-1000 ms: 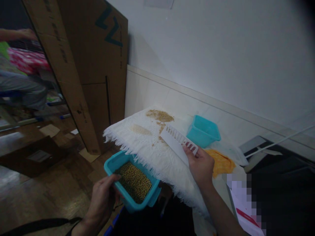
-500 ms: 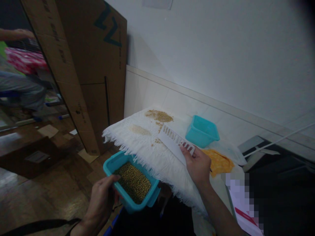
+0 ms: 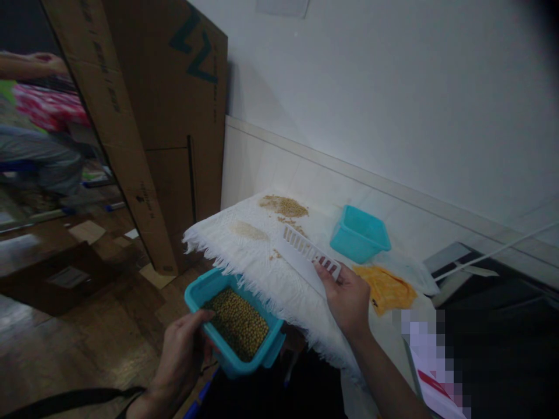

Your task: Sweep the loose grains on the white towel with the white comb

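My left hand (image 3: 180, 348) grips the near left rim of a teal plastic container (image 3: 191, 294), thumb over the edge. Yellowish beans (image 3: 244, 317) and smaller dark green ones fill it partway. This container sits just under the fringed edge of a white cloth (image 3: 301, 302). In my right hand (image 3: 350, 299) is a white slotted plastic strip (image 3: 301, 256), pinched at its near end and slanting over the cloth. Past its far end lie a pile of tan beans (image 3: 288, 206), a scatter of loose beans (image 3: 293, 224) and a pale heap of fine grains (image 3: 250, 230).
Another teal container (image 3: 349, 247) stands at the back right, beside an orange cloth (image 3: 388, 288). A tall cardboard box (image 3: 174, 105) rises at the left, with a white wall behind. Another person's arm (image 3: 30, 65) shows at far left. Cardboard (image 3: 70, 276) lies on the floor.
My right hand has drawn the slotted strip slightly left and toward me, uncovering more of the loose beans. The left hand and its container have hardly moved.
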Tool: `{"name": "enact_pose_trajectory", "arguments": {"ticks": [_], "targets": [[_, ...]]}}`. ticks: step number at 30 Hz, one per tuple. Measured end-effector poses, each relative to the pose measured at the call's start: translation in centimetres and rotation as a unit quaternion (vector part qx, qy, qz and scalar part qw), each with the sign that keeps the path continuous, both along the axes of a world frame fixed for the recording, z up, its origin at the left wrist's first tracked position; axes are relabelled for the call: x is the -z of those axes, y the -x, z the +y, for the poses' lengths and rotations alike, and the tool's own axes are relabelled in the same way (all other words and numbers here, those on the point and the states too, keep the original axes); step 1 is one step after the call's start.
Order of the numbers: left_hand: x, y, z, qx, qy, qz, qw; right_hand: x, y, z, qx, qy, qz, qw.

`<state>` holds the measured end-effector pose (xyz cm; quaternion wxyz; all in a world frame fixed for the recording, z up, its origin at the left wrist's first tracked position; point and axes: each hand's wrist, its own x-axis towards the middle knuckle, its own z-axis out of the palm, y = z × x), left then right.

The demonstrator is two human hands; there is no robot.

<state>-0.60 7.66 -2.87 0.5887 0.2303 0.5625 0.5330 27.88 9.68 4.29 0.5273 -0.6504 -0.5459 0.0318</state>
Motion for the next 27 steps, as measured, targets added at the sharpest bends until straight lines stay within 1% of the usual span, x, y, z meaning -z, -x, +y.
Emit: {"name": "enact_pose_trajectory", "arguments": {"ticks": [4, 10, 13, 17, 21, 27], "targets": [[-0.2, -0.1, 0.1, -0.007, 0.000, -0.001, 1.000, -0.1, 0.1, -0.1, -0.009, 0.007, -0.004, 1.000], [-0.3, -0.1, -0.1, -0.010, 0.002, -0.001, 1.000, 0.1, -0.5, -0.1, -0.005, 0.003, 0.028, 1.000], [-0.3, -0.1, -0.1, -0.008, 0.004, -0.004, 1.000, 0.2, -0.6, -0.2, -0.009, 0.006, 0.025, 1.000], [-0.2, 0.0, 0.1, -0.010, 0.002, -0.006, 1.000, 0.3, -0.6, -0.2, -0.010, 0.002, 0.028, 1.000], [0.0, 0.1, 0.1, 0.005, 0.000, -0.001, 1.000, 0.5, -1.3, 0.2, -0.009, 0.006, 0.048, 0.999], [0.0, 0.0, -0.1, -0.005, -0.001, -0.003, 1.000, 1.0, -2.0, 0.3, -0.042, 0.016, 0.053, 0.998]]}}
